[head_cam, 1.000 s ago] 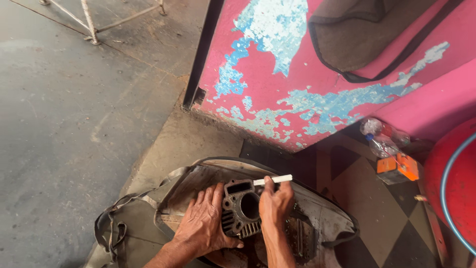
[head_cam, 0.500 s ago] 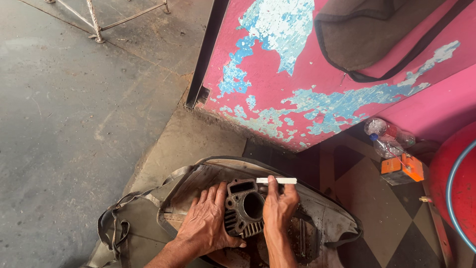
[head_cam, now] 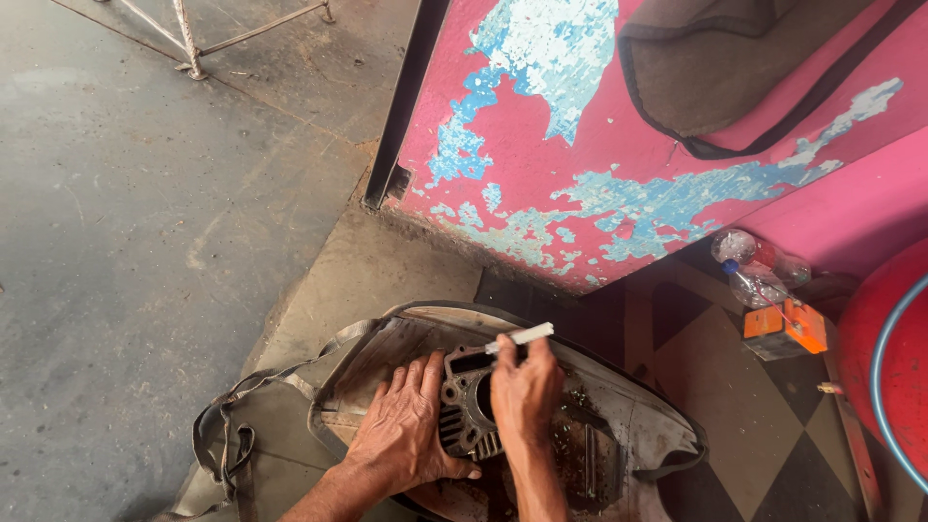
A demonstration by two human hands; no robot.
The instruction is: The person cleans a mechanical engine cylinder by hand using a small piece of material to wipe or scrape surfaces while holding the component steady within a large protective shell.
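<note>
- Two hands are at work on one part. The right hand (head_cam: 527, 391) is closed around a thin white handle (head_cam: 520, 336), apparently a small brush or scraper, whose free end sticks out up and to the right; the working end is hidden under the hand, over the top of the part.
- The left hand (head_cam: 411, 430) lies flat with fingers spread, pressed against the left side of the engine cylinder block (head_cam: 464, 416) to steady it; the thumb curls under the block's lower edge.
- The engine cylinder block is a dark, finned metal casting with a round bore. It sits in the middle of an upturned seat shell, between the two hands.
- Progress, as a judgement: the block is already dismounted and laid out for bench work. Its fins and face look dull and grimy, so surface treatment appears under way rather than finished. No mating parts are visible nearby.
- The upturned seat shell (head_cam: 638, 435) serves as a tray. It holds the block and loose dark debris on its inner face. A grey strap (head_cam: 271, 377) trails from its left edge onto the concrete floor (head_cam: 145, 242).
- Farther right, on the checkered tiles (head_cam: 735, 387), lie two clear plastic bottles (head_cam: 754, 271), seemingly empty, and a small orange box (head_cam: 785, 329), contents not visible.
- Behind stands a pink panel with peeling blue paint (head_cam: 599, 155).
</note>
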